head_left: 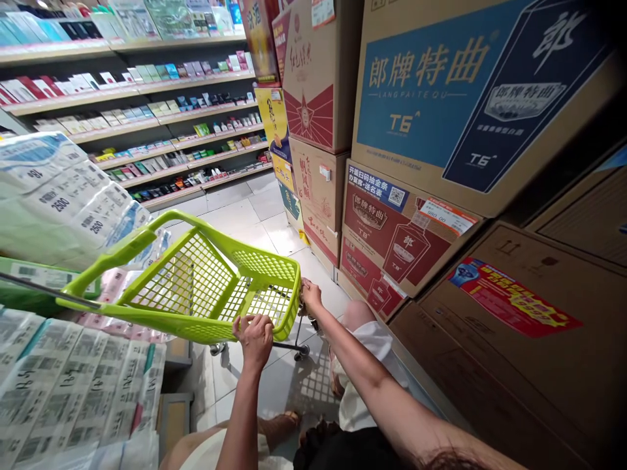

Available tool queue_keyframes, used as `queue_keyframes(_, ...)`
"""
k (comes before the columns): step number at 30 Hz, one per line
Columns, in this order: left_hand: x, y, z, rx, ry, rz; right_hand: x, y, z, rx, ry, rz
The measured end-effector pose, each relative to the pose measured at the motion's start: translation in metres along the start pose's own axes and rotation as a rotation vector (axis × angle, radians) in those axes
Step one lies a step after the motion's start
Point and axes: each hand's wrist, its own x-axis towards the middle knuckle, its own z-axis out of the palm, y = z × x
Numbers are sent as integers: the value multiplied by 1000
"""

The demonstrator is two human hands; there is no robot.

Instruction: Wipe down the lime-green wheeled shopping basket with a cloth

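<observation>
A lime-green plastic shopping cart [179, 287] with a latticed basket stands in the aisle, its handle end toward the left. My left hand [253, 336] is closed over the near side rim of the basket, close to its front corner. At the cart's front end my right hand [310, 297] is closed on the edge; its fingertips are partly hidden. The basket holds nothing that I can see. Beneath it, thin metal legs reach down to small casters [302, 352] on the tiled floor.
Stacked cardboard liquor cartons [416, 111] rise close on the right. Plastic-wrapped paper packs [73, 385] are piled at the left. Shelves [161, 121] with many small boxes stand at the back. Pale floor tiles [274, 225] lie between, and my bent legs are below.
</observation>
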Motion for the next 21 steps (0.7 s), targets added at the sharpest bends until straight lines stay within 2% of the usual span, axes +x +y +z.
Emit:
queue_keyframes(6, 2, 6, 5, 48, 13, -10, -14, -5, -3, 26, 39, -16)
queue_keyframes(9, 4, 10, 8, 80, 7, -9, -21, -7, -5, 8, 18, 98)
queue_keyframes(11, 6, 14, 10, 90, 14, -9, -22, -11, -6, 26, 27, 121)
queue_keyframes(15, 9, 24, 11, 121, 8, -27, -26, -13, -7, 60, 78, -71)
queue_keyframes(16, 10, 26, 11, 131, 1, -28, -29, -10, -7, 59, 85, -78)
queue_keyframes(21, 13, 37, 15, 171, 2, -50, -41, -2, -11, 121, 63, 96)
